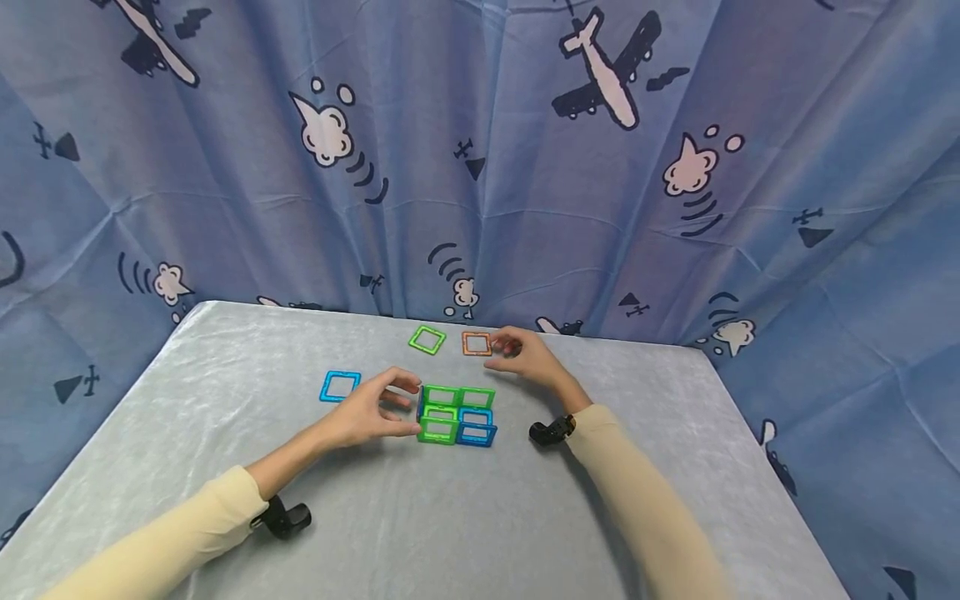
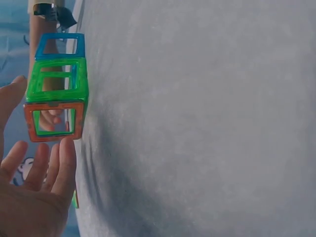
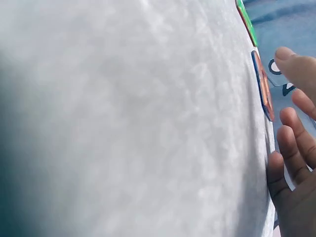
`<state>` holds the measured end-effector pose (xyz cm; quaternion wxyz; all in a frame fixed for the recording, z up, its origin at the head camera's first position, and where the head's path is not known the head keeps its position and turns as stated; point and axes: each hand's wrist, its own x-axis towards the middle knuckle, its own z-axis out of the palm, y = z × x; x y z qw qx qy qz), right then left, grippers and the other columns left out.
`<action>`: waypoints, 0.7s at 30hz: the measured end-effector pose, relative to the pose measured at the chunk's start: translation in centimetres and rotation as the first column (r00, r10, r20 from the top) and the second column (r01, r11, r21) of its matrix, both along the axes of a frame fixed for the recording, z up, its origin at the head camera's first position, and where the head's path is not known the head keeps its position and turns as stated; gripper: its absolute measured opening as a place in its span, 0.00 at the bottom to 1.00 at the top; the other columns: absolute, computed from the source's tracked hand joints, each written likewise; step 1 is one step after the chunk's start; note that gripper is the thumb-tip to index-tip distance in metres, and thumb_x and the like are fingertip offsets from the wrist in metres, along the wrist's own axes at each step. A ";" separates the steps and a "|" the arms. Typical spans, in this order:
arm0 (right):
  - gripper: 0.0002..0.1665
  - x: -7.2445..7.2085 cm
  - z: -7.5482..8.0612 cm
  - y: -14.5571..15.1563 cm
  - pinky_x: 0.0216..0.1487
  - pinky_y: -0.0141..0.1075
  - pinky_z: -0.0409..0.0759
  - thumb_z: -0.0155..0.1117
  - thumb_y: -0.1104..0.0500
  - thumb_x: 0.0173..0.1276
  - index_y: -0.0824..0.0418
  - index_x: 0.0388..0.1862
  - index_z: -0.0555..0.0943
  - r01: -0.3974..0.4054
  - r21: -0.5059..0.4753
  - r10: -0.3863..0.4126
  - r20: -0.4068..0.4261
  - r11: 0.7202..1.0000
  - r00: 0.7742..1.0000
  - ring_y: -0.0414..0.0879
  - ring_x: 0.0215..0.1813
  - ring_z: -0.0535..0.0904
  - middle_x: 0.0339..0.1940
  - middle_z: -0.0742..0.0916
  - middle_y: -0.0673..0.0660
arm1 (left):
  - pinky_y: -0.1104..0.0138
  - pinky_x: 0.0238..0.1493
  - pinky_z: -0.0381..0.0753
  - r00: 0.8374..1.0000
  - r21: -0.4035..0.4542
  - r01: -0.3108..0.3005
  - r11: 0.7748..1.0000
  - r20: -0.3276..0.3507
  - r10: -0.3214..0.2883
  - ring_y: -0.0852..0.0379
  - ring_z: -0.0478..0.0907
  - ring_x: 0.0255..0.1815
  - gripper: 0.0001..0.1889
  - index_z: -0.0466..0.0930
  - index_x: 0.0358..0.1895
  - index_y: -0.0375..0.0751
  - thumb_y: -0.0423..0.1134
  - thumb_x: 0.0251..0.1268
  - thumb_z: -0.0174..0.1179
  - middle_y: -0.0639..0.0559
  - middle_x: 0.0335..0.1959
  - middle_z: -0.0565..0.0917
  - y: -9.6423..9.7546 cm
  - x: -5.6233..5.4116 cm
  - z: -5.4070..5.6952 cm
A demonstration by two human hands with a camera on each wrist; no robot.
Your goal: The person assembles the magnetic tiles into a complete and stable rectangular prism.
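Note:
Square see-through magnetic tiles make up a small boxy structure [image 1: 440, 428] of green and blue pieces in the head view. Its end nearest the left hand shows an orange tile [image 2: 54, 106] in the left wrist view. My left hand [image 1: 372, 408] is beside that end, thumb and fingers spread, fingertips right at the tile's edge. Farther back, a loose orange tile [image 1: 465, 343] lies flat on the table. Beside it, my right hand [image 1: 531, 360] reaches in with thumb and fingers apart. The right wrist view has the orange tile [image 3: 264, 89] just past those fingers.
A loose green tile [image 1: 427, 340] lies left of the orange one, near the table's back edge. Another loose tile, blue [image 1: 327, 387], is left of the left hand. Behind the grey-white table [image 1: 450, 533] hangs a blue curtain [image 1: 420, 167] printed with airplanes.

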<state>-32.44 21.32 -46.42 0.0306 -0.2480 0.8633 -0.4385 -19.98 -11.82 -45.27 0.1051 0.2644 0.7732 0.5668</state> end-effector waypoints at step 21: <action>0.17 -2.2 -0.7 -1.3 0.38 0.39 0.71 0.81 0.60 0.59 0.64 0.45 0.88 -0.004 0.088 0.004 0.002 0.996 1.000 0.49 0.36 0.72 0.35 0.81 0.55 | 0.62 0.47 0.85 1.000 0.010 0.017 1.000 0.015 -0.017 0.41 0.80 0.56 0.31 0.72 0.64 0.33 0.32 0.59 0.75 0.39 0.59 0.77 0.0 0.0 0.0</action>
